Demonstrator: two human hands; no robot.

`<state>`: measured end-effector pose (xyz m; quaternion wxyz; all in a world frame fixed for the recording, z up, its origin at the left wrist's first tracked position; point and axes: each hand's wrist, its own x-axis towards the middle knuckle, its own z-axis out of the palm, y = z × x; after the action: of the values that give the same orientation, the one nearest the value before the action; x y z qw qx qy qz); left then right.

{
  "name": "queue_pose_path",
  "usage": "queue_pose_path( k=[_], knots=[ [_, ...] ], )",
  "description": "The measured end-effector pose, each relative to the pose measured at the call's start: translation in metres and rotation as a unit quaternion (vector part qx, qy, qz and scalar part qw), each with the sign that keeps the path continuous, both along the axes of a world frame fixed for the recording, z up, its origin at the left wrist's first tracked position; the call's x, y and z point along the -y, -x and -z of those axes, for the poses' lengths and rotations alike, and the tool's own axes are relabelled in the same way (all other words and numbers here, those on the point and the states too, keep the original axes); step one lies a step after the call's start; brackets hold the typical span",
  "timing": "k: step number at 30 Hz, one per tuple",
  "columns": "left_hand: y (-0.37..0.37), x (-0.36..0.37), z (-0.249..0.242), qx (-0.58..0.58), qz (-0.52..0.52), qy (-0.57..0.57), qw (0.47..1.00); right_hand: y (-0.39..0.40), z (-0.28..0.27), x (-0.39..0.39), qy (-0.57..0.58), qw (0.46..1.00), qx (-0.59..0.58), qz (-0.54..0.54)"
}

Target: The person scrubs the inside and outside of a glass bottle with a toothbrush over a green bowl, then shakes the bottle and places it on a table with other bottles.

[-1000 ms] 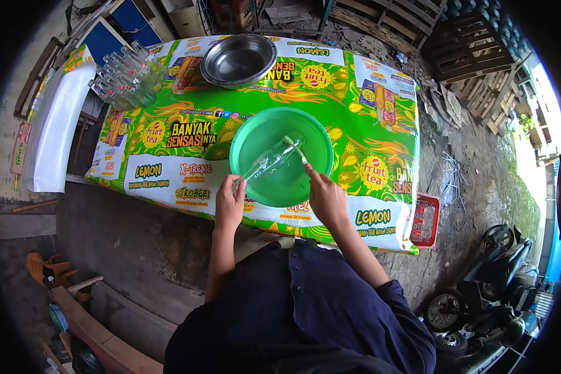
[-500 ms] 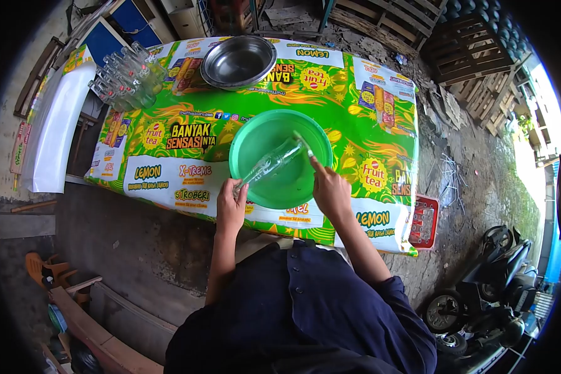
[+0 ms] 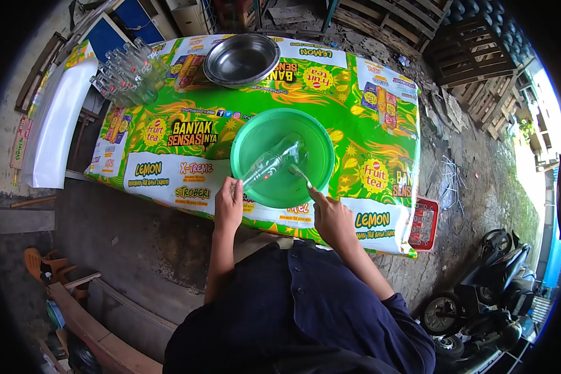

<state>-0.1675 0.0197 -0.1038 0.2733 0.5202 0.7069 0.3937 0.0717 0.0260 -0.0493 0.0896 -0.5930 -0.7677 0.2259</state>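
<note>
A green plastic basin [image 3: 243,134] stands near the front edge of the table. Inside it a clear glass bottle [image 3: 273,163] lies tilted, its neck toward the lower left. My left hand [image 3: 229,202] is closed round the neck end at the basin's left rim. In my right hand [image 3: 330,215] is the handle of a thin brush [image 3: 301,174], whose head is beside the bottle in the basin. The brush head is small and hard to make out.
The table [image 3: 212,103] has a printed green and white cover. A metal bowl [image 3: 241,60] stands at the back, and several clear bottles [image 3: 129,73] are at the back left. A red crate [image 3: 424,224] is by the right edge. Motorbikes [image 3: 480,299] stand at the lower right.
My right hand and the brush have moved down, toward me, from the bottle's base to beside its side. The bottle is turned slightly in the basin, and my left hand stays at its neck.
</note>
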Motion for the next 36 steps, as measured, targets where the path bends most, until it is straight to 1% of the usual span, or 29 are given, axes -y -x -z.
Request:
queue_pose_path(
  k=[2,4,5,7,9,11,13,15,17,19,20,21,23,26,27,29,31,32,35,36],
  knots=[
    [-0.001,0.0,-0.001,0.028,-0.01,-0.021,0.999,0.006,-0.008,0.004,-0.02,0.998,-0.05,-0.024],
    [-0.006,0.003,-0.016,0.014,-0.004,-0.013,1.0,0.014,-0.021,0.006,-0.035,0.995,-0.092,-0.029],
    [-0.008,0.003,-0.021,0.008,0.001,-0.01,1.0,0.016,-0.017,0.004,-0.041,0.996,-0.078,-0.033],
    [-0.004,0.002,-0.009,0.012,0.014,-0.019,1.0,0.02,0.004,-0.012,-0.054,0.996,-0.052,-0.042],
    [-0.002,0.002,-0.002,0.009,0.02,-0.025,0.999,0.014,0.033,-0.037,-0.091,0.996,-0.007,0.019],
    [-0.001,0.003,-0.002,-0.003,0.021,-0.027,0.999,0.013,0.032,-0.049,-0.088,0.995,-0.033,0.043],
    [0.0,0.004,-0.004,-0.009,0.022,-0.013,1.0,0.022,0.013,-0.037,-0.068,0.997,-0.029,0.01],
    [0.0,0.002,-0.005,-0.012,0.023,-0.013,1.0,0.034,0.011,-0.014,-0.065,0.996,-0.011,-0.055],
    [0.0,0.003,-0.007,-0.012,0.022,-0.025,0.999,0.032,0.019,-0.012,-0.083,0.994,-0.023,-0.062],
    [0.001,0.004,-0.009,-0.011,0.024,-0.008,1.0,0.023,0.026,-0.03,-0.074,0.997,0.012,0.008],
    [0.001,0.005,-0.01,-0.011,0.027,0.0,1.0,0.017,0.037,-0.044,-0.095,0.995,-0.008,0.034],
    [-0.001,0.005,-0.01,-0.009,0.015,-0.016,1.0,0.015,0.035,-0.051,-0.093,0.995,0.001,0.048],
    [-0.005,0.004,-0.01,-0.006,-0.013,-0.053,0.999,0.016,0.029,-0.047,-0.083,0.996,0.011,0.036],
    [0.0,0.005,-0.006,-0.02,0.0,-0.02,1.0,0.028,0.007,-0.009,-0.044,0.997,-0.002,-0.056],
    [0.0,0.004,-0.007,-0.025,0.002,-0.013,1.0,0.028,0.008,0.0,-0.058,0.995,-0.027,-0.081],
    [0.002,0.005,-0.011,-0.033,0.006,0.002,0.999,0.021,0.014,-0.005,-0.07,0.995,-0.028,-0.064],
    [0.004,0.007,-0.006,-0.046,0.005,0.037,0.998,0.009,0.022,-0.016,-0.039,0.998,0.025,0.032],
    [0.006,0.005,-0.006,-0.053,0.004,0.05,0.997,0.002,0.021,-0.017,-0.036,0.998,0.027,0.041],
    [0.001,0.005,-0.012,-0.016,-0.01,0.029,0.999,0.001,0.004,-0.009,0.014,0.999,0.029,0.035],
    [-0.002,0.005,-0.015,-0.004,0.002,0.019,1.0,0.001,0.003,-0.006,0.027,0.999,0.0,0.022]
  ],
)
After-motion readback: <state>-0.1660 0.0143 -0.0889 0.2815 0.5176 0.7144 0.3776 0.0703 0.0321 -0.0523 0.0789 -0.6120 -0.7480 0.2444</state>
